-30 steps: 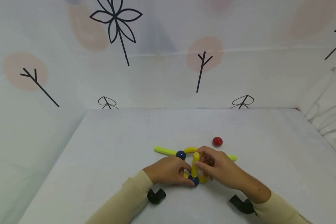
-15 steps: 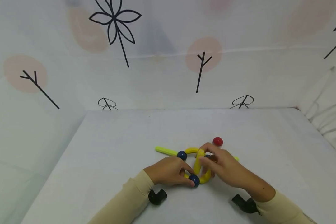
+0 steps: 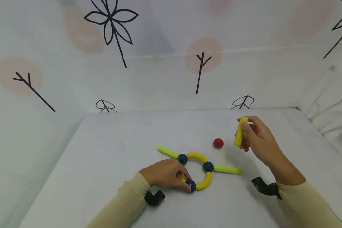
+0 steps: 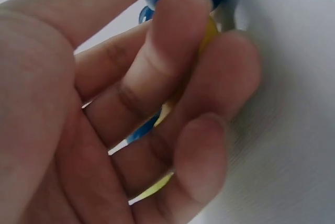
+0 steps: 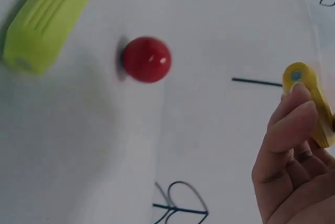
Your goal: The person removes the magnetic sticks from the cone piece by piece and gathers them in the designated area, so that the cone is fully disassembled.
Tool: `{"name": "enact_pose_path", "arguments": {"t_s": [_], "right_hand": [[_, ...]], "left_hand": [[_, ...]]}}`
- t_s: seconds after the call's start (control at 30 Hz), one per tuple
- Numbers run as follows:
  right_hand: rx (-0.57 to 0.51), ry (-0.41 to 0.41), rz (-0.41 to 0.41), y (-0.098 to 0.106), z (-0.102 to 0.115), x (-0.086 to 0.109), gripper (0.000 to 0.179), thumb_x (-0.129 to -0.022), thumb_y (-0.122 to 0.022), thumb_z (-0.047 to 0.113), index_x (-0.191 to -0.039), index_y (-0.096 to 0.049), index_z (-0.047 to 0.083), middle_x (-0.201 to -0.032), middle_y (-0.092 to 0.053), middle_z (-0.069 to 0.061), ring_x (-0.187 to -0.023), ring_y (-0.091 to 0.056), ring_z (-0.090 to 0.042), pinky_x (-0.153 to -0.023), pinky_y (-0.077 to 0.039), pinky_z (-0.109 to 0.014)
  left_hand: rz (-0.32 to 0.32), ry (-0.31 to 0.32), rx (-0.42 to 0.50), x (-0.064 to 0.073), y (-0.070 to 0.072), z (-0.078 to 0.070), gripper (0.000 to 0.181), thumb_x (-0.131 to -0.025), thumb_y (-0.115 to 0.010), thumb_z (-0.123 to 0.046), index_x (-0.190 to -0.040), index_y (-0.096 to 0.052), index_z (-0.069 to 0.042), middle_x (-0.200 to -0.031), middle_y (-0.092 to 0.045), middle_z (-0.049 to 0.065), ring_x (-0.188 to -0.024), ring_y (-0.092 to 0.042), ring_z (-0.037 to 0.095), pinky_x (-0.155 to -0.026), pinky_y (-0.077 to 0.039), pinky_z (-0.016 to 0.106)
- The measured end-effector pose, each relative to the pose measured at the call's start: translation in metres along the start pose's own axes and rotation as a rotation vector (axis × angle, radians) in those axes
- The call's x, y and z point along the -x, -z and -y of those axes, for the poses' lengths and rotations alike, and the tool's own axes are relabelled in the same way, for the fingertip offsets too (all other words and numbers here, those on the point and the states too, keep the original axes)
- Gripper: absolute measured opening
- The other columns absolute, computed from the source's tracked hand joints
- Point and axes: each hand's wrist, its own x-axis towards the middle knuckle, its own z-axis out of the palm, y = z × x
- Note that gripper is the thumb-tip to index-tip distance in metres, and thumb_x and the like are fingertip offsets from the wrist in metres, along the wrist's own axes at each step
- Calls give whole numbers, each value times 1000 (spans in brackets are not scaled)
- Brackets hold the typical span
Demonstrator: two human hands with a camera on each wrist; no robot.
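In the head view, my left hand (image 3: 166,173) pinches the near dark-blue ball (image 3: 191,186) of a ring on the table. Curved yellow rods (image 3: 196,156) join that ball to two other blue balls (image 3: 208,167); part of the ring is hidden behind my fingers. My right hand (image 3: 260,139) is raised to the right of the ring and holds a yellow magnetic rod (image 3: 240,131) between thumb and fingers. The right wrist view shows a small round metallic disc in the end of this yellow rod (image 5: 322,103). Fingers cover most of the left wrist view.
Two straight lime-green rods (image 3: 228,170) stick out from the ring, one right and one far left. A loose red ball (image 3: 218,143) lies behind the ring on the white table (image 3: 125,136). A patterned cloth wall (image 3: 159,79) rises at the table's far edge.
My right hand has pulled the yellow rod off the near blue ball and carried it up, right and away. My left hand stays on that ball.
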Motion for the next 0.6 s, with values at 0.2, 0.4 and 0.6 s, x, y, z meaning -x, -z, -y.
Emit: {"name": "enact_pose_path", "arguments": {"t_s": [0.2, 0.4, 0.6], "right_hand": [[129, -280, 197, 1, -32, -15, 51, -108, -40, 30, -148, -31, 0, -116, -55, -28, -67, -57, -21, -58, -52, -30], [312, -340, 334, -2, -51, -22, 55, -101, -54, 26, -145, -36, -1, -111, -57, -25, -69, -57, -19, -60, -51, -31], [425, -362, 384, -3, -62, -22, 56, -98, -63, 31, -140, -43, 1, -96, -59, -17, -66, -56, -18, -58, -50, -30]], "left_hand": [[5, -4, -14, 5, 6, 0, 28, -83, -80, -43, -103, -79, -24, -60, -59, -14, -53, -49, -1, -51, -37, 17], [11, 16, -14, 8, 10, 0, 26, -83, -81, -42, -101, -79, -24, -61, -59, -14, -53, -49, 0, -51, -37, 17], [22, 26, 2, 8, 11, 1, 25, -83, -81, -41, -101, -79, -24, -61, -60, -13, -53, -50, 0, -51, -37, 17]]}}
